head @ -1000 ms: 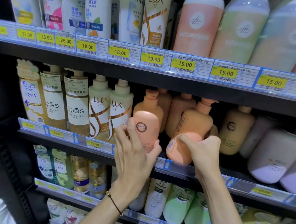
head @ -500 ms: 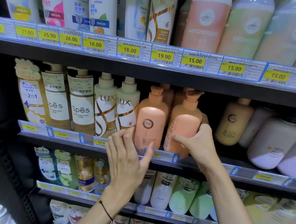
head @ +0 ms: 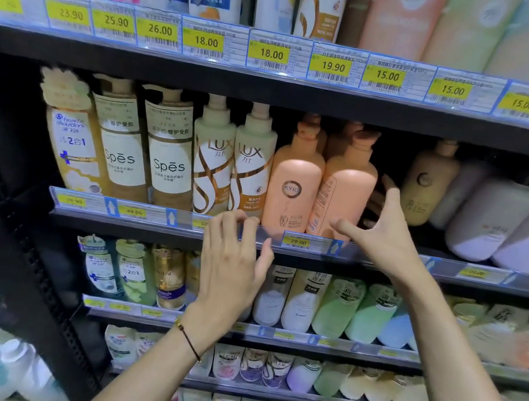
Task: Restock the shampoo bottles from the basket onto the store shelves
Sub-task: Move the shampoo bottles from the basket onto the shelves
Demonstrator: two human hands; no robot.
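Note:
Two peach pump bottles stand upright side by side on the middle shelf [head: 134,228]: the KYIO-labelled one [head: 293,187] on the left and a second [head: 345,192] with its back label facing out. My left hand [head: 231,271] hovers just below the shelf edge in front of the left bottle, fingers relaxed, holding nothing. My right hand [head: 386,230] is spread open just right of the second bottle, thumb near its base; contact with the bottle is unclear. More peach bottles stand behind these two. The basket is out of sight.
Two LUX bottles [head: 231,160] stand directly left of the peach ones, then two Spes bottles [head: 146,147]. A tan bottle [head: 426,184] and white bottles fill the right, across a dark gap. Price tags line every shelf edge. Full shelves lie above and below.
Both peach bottles went from tilted in my hands to standing upright on the shelf. My hands let go; the left dropped below the shelf edge, the right opened beside the second bottle.

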